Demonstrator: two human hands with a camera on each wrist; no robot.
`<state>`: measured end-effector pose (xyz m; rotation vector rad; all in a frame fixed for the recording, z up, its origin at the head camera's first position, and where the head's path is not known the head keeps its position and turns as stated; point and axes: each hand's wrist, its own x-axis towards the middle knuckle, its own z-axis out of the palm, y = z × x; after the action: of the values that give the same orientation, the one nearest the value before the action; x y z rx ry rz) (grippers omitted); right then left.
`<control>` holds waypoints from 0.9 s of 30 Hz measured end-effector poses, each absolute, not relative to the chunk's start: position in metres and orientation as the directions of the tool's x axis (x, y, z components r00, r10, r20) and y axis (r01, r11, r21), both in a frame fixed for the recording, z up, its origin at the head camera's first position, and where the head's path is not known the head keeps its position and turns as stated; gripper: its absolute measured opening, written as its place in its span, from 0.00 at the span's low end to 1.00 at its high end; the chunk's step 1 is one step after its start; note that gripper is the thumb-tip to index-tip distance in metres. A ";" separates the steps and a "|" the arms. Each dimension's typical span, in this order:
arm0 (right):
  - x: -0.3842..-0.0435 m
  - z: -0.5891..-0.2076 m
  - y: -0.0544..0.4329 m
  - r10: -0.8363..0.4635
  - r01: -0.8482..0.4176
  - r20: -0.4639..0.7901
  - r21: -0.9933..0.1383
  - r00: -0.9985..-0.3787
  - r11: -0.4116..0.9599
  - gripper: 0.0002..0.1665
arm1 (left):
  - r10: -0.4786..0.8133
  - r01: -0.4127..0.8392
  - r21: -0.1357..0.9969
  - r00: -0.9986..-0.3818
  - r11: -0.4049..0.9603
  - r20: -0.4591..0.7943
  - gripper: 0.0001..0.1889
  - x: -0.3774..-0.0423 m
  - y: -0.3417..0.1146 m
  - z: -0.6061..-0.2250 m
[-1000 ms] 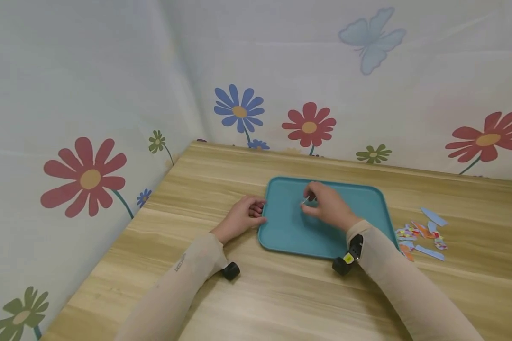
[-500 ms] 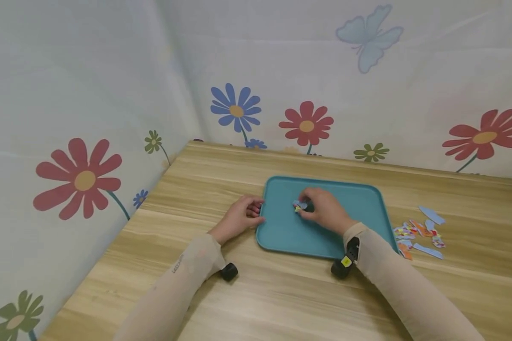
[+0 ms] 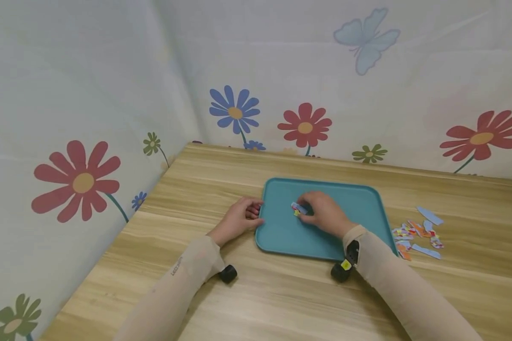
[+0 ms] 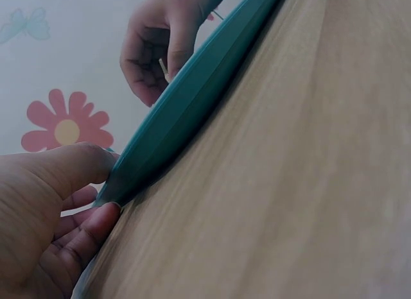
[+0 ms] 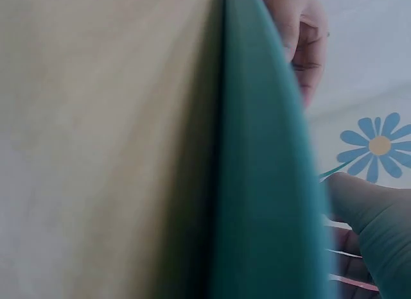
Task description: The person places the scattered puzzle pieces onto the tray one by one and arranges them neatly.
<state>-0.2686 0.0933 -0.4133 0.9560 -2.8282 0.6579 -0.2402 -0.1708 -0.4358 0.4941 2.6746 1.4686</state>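
Note:
A teal tray [image 3: 277,237] lies on the wooden table. At its left edge, my left hand [image 3: 239,220] grips the rim, as the left wrist view shows with the thumb and curled fingers [image 4: 96,225] there. Over the left middle part of the tray, my right hand [image 3: 326,215] pinches a small blue and multicoloured paper scrap [image 3: 297,209] between thumb and fingers. The scrap's thin edge shows in the left wrist view. Whether it touches the tray I cannot tell. In the right wrist view the tray's rim hides the right fingertips.
Several more paper scraps [image 3: 419,232], blue, orange and patterned, lie loosely on the table [image 3: 281,298] just right of the tray. A white cloth wall [image 3: 260,57] printed with flowers and a butterfly encloses the table's back and left sides.
The scrap in my right hand has turned from nearly edge-on to its coloured face, and the hand has moved slightly lower toward the tray. The left hand stays at the rim.

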 end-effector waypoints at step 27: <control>-0.241 -0.343 0.142 -0.485 -0.561 0.285 -0.355 -0.827 0.748 0.25 | 0.307 0.284 0.821 -0.941 0.495 0.140 0.26 -0.242 -0.169 -0.439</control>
<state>-0.2414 0.1416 -0.3434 0.8365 -2.7717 0.6466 -0.2418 -0.1692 -0.4391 0.5328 2.6947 1.4730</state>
